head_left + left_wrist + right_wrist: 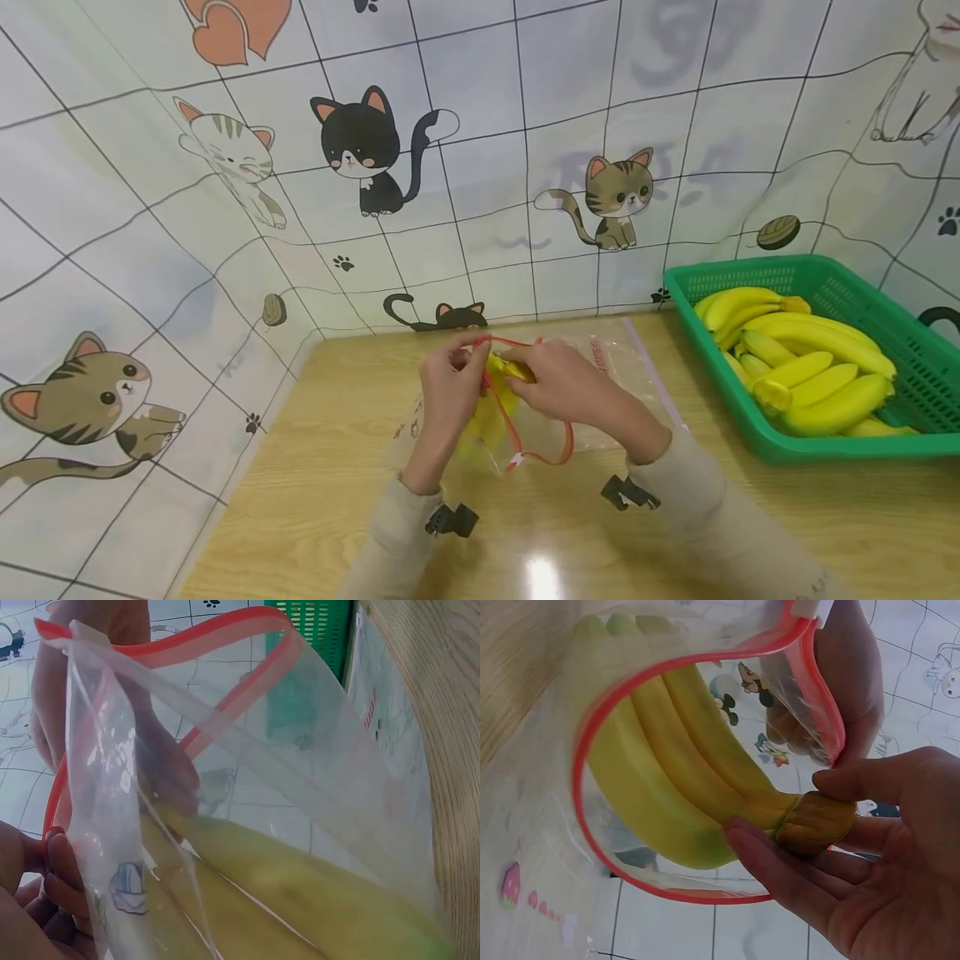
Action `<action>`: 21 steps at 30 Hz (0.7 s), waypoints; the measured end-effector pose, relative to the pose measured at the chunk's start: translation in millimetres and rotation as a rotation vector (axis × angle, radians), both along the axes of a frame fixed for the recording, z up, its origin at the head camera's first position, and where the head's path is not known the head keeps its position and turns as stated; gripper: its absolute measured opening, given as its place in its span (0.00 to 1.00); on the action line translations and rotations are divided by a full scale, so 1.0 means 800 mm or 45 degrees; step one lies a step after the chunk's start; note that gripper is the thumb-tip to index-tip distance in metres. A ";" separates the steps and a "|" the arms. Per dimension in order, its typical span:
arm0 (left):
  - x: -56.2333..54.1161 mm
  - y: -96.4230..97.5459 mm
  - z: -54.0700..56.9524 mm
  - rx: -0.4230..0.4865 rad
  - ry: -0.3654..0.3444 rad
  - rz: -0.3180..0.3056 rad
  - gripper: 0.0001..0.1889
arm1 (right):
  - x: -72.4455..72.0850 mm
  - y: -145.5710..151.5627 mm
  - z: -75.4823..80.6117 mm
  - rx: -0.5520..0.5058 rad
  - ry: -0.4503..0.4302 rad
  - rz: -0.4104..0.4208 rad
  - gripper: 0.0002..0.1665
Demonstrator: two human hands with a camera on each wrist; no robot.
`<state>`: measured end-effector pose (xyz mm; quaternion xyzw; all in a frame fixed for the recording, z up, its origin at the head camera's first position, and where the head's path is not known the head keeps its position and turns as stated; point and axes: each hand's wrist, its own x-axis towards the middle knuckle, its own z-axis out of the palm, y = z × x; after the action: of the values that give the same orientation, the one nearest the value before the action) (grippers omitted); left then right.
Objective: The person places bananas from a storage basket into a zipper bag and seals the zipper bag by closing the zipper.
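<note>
A clear zip bag [551,442] with a red zip edge and a white slider [516,459] stands with its mouth wide apart. Inside it lies most of a bunch of yellow bananas [667,750]. My left hand [452,387] pinches the bag's red edge on the left. At the mouth, my right hand [572,385] holds the bunch by its brown stem end [816,823], thumb on one side and fingers on the other. Small cartoon prints show on the bag's film. In the left wrist view the bananas [300,892] appear through the plastic.
Flat on the wooden table [337,417] behind my right hand is another clear bag [626,358] with a purple edge. A green basket [757,429] holding several banana bunches [795,358] stands at the right. A cat-print wall covering [480,167] rises behind and left.
</note>
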<state>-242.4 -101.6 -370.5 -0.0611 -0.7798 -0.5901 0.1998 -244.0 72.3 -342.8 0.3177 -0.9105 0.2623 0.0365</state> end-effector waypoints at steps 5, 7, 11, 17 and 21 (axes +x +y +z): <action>0.002 -0.004 0.005 0.050 -0.024 -0.041 0.06 | -0.004 -0.005 0.003 -0.030 -0.071 0.035 0.19; 0.003 -0.005 0.006 0.073 -0.026 -0.064 0.07 | -0.004 -0.009 0.004 -0.051 -0.088 0.049 0.21; 0.006 -0.007 0.009 0.108 -0.008 -0.110 0.07 | -0.007 -0.021 0.004 -0.071 -0.053 0.071 0.16; 0.010 -0.008 0.013 0.122 0.005 -0.142 0.06 | -0.019 -0.036 -0.001 -0.019 -0.031 0.107 0.07; 0.011 -0.009 0.015 0.111 0.007 -0.136 0.06 | -0.027 -0.041 -0.001 0.033 -0.078 0.140 0.10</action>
<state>-233.9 -108.8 -358.4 -0.0954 -0.7484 -0.6332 0.1726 -265.5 39.6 -343.3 0.3596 -0.8956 0.2619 -0.0100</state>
